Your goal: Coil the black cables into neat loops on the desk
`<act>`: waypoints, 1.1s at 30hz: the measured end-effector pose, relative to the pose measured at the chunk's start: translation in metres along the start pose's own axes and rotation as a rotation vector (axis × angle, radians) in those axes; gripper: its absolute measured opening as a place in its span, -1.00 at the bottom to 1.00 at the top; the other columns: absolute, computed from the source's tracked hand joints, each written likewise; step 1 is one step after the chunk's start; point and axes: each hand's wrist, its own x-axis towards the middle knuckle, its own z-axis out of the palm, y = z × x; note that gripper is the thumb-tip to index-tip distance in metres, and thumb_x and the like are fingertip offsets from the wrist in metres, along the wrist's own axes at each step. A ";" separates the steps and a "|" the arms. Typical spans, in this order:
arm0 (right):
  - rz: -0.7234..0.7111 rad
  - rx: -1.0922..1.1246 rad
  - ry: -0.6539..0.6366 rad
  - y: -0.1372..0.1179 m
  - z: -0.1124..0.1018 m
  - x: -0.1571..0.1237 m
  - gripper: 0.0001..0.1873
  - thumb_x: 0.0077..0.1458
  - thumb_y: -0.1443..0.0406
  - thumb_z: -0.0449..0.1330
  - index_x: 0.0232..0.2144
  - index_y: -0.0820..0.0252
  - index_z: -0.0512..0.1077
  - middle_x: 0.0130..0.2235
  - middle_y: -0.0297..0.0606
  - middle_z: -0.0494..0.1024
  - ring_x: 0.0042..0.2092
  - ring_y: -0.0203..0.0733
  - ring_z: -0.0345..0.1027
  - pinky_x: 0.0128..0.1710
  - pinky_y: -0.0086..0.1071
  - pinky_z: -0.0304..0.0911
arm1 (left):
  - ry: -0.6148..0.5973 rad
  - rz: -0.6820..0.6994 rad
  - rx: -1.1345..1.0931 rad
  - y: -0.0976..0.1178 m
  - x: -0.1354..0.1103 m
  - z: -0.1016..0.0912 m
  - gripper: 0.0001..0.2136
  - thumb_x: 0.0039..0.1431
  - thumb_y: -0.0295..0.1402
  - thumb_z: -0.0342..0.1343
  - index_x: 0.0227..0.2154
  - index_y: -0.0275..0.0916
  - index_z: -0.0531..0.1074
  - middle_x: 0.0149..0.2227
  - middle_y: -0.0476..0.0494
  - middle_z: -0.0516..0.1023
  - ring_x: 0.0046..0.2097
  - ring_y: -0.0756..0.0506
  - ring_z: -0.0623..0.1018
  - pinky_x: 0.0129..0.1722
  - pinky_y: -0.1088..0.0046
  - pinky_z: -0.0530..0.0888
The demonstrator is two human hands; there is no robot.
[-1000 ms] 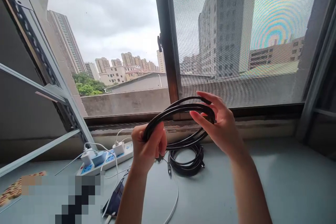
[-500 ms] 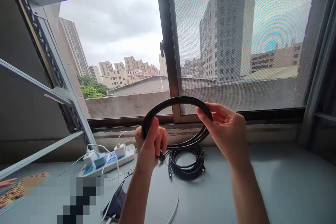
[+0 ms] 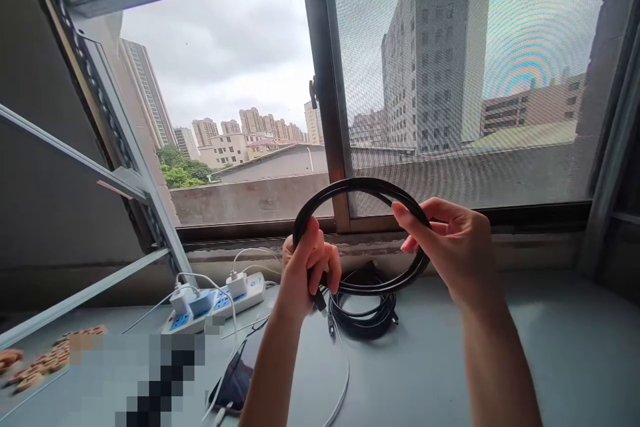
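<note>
Raised above the tabletop is a coiled black cable, its loops forming a ring in front of the window. My left hand is closed around the coil's left side, and a dark connector end pokes out beneath its fingers. On the coil's right side, my right hand pinches the loops between thumb and fingers. A second coil of black cable lies on the table just behind and below, with its plug ends showing; the held coil partly covers it.
A white power strip with chargers plugged in stands at the left back. Nearby lie a dark phone and a white cord. Peanuts are spread at far left. A metal shelf post rises beside the window.
Both hands and the held coil have shifted right in view, while the whole scene moved slightly right as well. The held coil's loops now look rounder and more open.
</note>
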 end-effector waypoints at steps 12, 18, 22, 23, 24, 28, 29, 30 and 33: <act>-0.033 -0.160 -0.123 0.007 0.003 0.000 -0.61 -0.09 0.00 0.26 -0.56 0.22 0.49 -0.56 -0.28 0.53 -0.52 -0.21 0.47 -0.61 -0.51 0.19 | 0.008 0.101 0.061 0.004 0.002 -0.011 -0.36 0.05 -0.04 0.13 -0.83 -0.27 -0.13 -0.93 0.07 -0.03 -0.81 0.08 0.24 -0.78 0.58 0.00; 0.004 -0.078 -0.233 0.012 0.001 0.001 -0.61 -0.07 -0.01 0.25 -0.49 0.23 0.51 -0.51 -0.29 0.53 -0.50 -0.23 0.45 -0.58 -0.49 0.22 | 0.013 0.148 0.102 0.006 -0.001 -0.011 -0.37 0.10 -0.10 0.11 -0.87 -0.28 -0.07 -0.93 0.06 -0.03 -0.80 0.09 0.24 -0.77 0.57 0.00; -0.031 -0.040 -0.239 0.008 0.000 -0.001 -0.63 -0.10 0.00 0.27 -0.54 0.21 0.49 -0.56 -0.34 0.49 -0.53 -0.29 0.39 -0.58 -0.48 0.24 | 0.017 0.131 0.091 0.005 0.000 -0.013 -0.37 0.10 -0.10 0.11 -0.85 -0.27 -0.11 -0.92 0.06 -0.03 -0.80 0.09 0.24 -0.77 0.57 0.00; -0.025 -0.032 -0.238 0.006 0.000 -0.002 -0.63 -0.12 0.01 0.28 -0.56 0.21 0.48 -0.58 -0.35 0.48 -0.54 -0.30 0.37 -0.59 -0.49 0.23 | 0.023 0.125 0.082 0.005 0.000 -0.014 -0.37 0.08 -0.10 0.12 -0.84 -0.28 -0.12 -0.92 0.07 -0.03 -0.81 0.09 0.23 -0.77 0.57 -0.01; -0.010 -0.019 -0.237 0.005 0.000 -0.003 -0.63 -0.13 0.01 0.29 -0.59 0.21 0.47 -0.60 -0.36 0.47 -0.56 -0.32 0.35 -0.61 -0.50 0.22 | 0.029 0.116 0.070 0.004 0.001 -0.013 -0.36 0.07 -0.09 0.14 -0.83 -0.28 -0.14 -0.92 0.07 -0.02 -0.81 0.09 0.23 -0.78 0.57 -0.02; 0.144 0.140 -0.271 -0.001 0.002 -0.005 -0.59 -0.14 0.02 0.31 -0.68 0.24 0.43 -0.70 -0.37 0.39 -0.69 -0.39 0.23 -0.76 -0.54 0.07 | 0.024 0.050 -0.009 -0.003 0.003 -0.009 -0.37 0.04 -0.07 0.14 -0.83 -0.26 -0.14 -0.91 0.08 -0.02 -0.82 0.10 0.20 -0.78 0.57 -0.03; 0.176 0.204 -0.287 -0.002 0.002 -0.006 -0.58 -0.14 0.01 0.31 -0.70 0.24 0.41 -0.74 -0.38 0.36 -0.73 -0.40 0.19 -0.79 -0.54 0.02 | 0.010 0.026 -0.027 -0.005 0.003 -0.007 -0.38 0.04 -0.05 0.13 -0.83 -0.26 -0.12 -0.91 0.08 -0.02 -0.81 0.09 0.21 -0.77 0.57 -0.01; 0.188 0.273 -0.306 -0.003 0.001 -0.007 -0.57 -0.15 0.01 0.31 -0.71 0.24 0.40 -0.76 -0.39 0.32 -0.76 -0.40 0.16 -0.82 -0.53 0.00 | -0.008 0.002 -0.042 -0.007 0.004 -0.005 -0.39 0.05 -0.04 0.11 -0.82 -0.26 -0.09 -0.91 0.08 -0.01 -0.80 0.08 0.23 -0.76 0.58 0.01; 0.150 0.414 -0.393 -0.005 0.000 -0.009 -0.58 -0.13 0.01 0.30 -0.69 0.23 0.41 -0.81 -0.45 0.24 -0.78 -0.40 0.12 -0.81 -0.53 0.05 | -0.062 -0.066 -0.049 -0.011 0.005 -0.002 -0.44 0.06 0.02 0.07 -0.80 -0.25 0.02 -0.89 0.08 0.02 -0.76 0.04 0.29 -0.72 0.58 0.12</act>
